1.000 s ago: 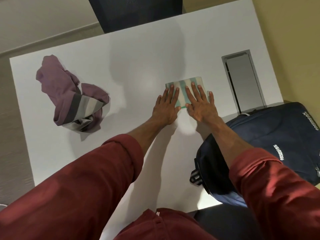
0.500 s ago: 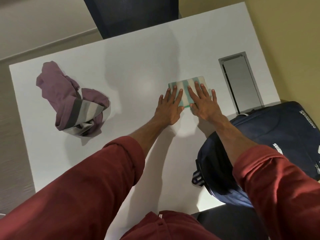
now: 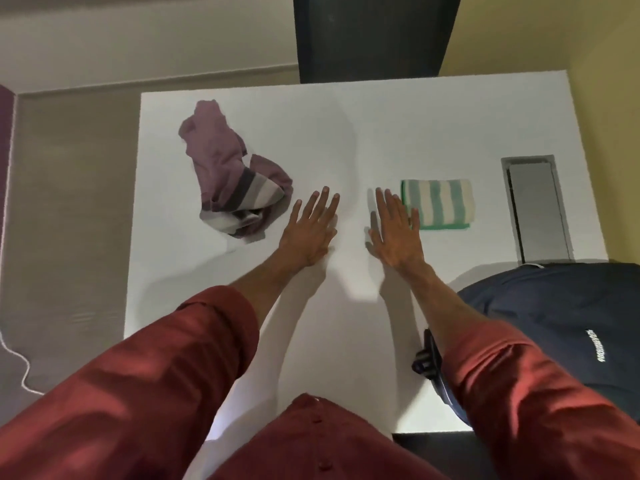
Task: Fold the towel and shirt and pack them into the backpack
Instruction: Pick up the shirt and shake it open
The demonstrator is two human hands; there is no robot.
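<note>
The green-and-white striped towel (image 3: pixel 437 203) lies folded into a small rectangle on the white table (image 3: pixel 398 126). My right hand (image 3: pixel 393 227) is flat over the table just left of the towel, fingers straight, its outer edge at the towel's left side. My left hand (image 3: pixel 310 227) is spread flat further left, near the crumpled purple shirt with grey stripes (image 3: pixel 231 174), a small gap between them. The dark blue backpack (image 3: pixel 561 323) sits at the table's right front corner, partly behind my right forearm.
A grey cable hatch (image 3: pixel 535 209) is set in the table right of the towel. A dark chair back (image 3: pixel 374 32) stands beyond the far edge. A white cable (image 3: pixel 14 355) lies on the floor at the left.
Both hands have left the folded towel and moved left across the table towards the shirt. The camera view has shifted left and the towel now lies uncovered.
</note>
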